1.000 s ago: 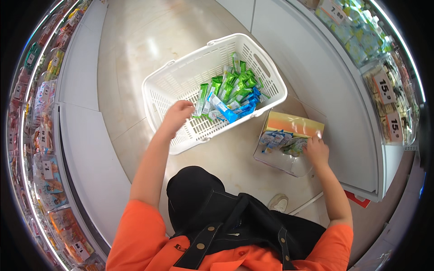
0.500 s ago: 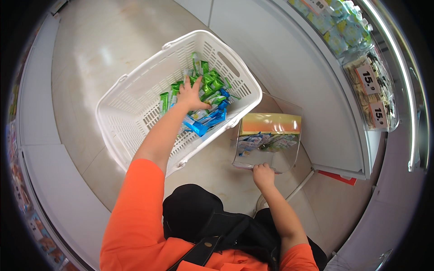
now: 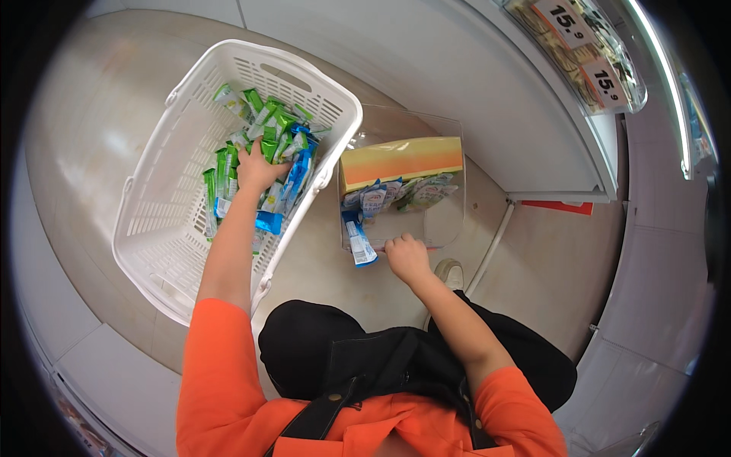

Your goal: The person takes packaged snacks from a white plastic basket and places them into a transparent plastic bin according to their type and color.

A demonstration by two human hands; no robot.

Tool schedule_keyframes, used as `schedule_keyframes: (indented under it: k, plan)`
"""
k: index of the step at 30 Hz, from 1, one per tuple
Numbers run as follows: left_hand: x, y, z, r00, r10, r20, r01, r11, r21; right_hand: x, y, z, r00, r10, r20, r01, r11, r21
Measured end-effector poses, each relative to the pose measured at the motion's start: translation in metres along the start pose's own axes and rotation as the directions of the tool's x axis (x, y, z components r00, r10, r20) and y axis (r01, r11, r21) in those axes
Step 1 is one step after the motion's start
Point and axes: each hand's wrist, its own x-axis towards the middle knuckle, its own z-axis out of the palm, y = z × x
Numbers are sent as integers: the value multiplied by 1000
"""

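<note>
Head view: green packets [image 3: 221,174] lie just left of the spread-fingered left hand [image 3: 257,171], long axes fore-and-aft, while the right hand [image 3: 407,257] clamps the clear bin [image 3: 396,227].

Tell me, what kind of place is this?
It looks like a shop, maybe a grocery store. Big price tags sit by packages on the right, and a white basket on the floor holds lots of little green and blue packets.
</note>
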Motion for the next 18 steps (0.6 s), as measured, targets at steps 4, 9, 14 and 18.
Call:
schedule_keyframes:
  k: [4,9,14,18]
  plan:
    - [-1,-11,5,1000,-22,-14,21,999,-36,4,-5,-11,995,49,92,-49,999,-7]
    - [-12,-34,-15,998,-17,-64,-9,926,-378,16,-30,-46,988,54,-144,-22,977,214]
    - [-39,-26,-63,964,-150,-222,-74,646,-760,34,-35,-25,976,103,-190,-18,914,405]
    - [-64,-9,-108,941,-177,-289,-211,362,-908,75,-29,-25,878,392,-277,-105,720,686]
